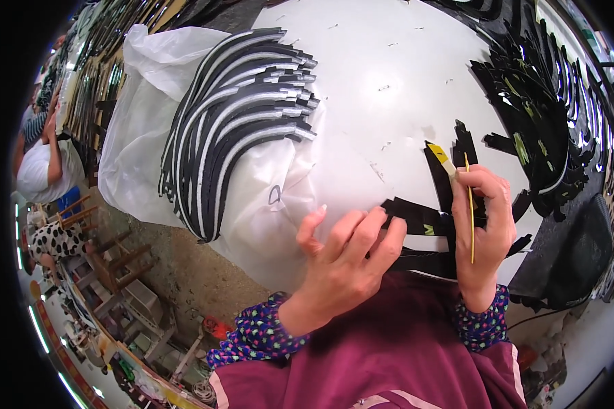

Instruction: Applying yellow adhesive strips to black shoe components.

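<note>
My right hand [486, 228] is closed around a small flat tool with a yellow tip [441, 158] and a pale section below it; its exact kind I cannot make out. A thin yellow stick [471, 225] runs along the same hand's fingers. Under and around this hand lie black strips [464, 146] on the white table [368, 102]. My left hand [348, 262] has its thumb apart and its fingers bent, fingertips at the end of a black strip [416, 215] with a yellow-green mark. More dark strips lie along the table's near edge, partly under my hands.
Black strips with white stripes [235, 109] lie curved in a stack on clear plastic sheeting [143, 143] at the left. A heap of black strips [532, 129] covers the right side. Wooden stools [119, 262] stand on the floor, and other people [51, 163] sit beyond at far left.
</note>
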`<state>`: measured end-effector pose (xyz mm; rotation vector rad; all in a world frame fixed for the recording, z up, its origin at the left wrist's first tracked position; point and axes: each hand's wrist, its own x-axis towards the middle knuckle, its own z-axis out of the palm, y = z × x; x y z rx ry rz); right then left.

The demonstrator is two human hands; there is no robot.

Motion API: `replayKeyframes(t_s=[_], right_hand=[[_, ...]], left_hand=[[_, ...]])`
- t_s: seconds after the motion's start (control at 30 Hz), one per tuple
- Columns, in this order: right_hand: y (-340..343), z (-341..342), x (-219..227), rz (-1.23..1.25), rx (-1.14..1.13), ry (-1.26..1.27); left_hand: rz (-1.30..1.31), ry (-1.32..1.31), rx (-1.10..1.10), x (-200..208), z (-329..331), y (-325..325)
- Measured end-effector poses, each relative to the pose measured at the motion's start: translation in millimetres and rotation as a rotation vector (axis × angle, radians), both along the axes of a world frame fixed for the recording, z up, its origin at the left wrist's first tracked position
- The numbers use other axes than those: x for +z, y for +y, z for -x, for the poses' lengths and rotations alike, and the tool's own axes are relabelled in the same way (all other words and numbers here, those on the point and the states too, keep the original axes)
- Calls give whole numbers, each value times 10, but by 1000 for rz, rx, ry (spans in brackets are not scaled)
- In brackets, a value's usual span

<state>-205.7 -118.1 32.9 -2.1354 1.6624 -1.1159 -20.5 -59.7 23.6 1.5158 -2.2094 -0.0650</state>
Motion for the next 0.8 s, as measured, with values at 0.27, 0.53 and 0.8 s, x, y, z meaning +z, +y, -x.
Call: replayKeyframes(t_s=[0.27,0.53,0.8], right_hand=[[154,27,101,-96,40,-236],[365,-113,30,-310,224,-485],[327,-138,-86,-257,116,-455]], left_hand=[[-66,79,27,49,101,-86],[-8,252,73,85,205,-192],[5,349,95,53,260,-117]])
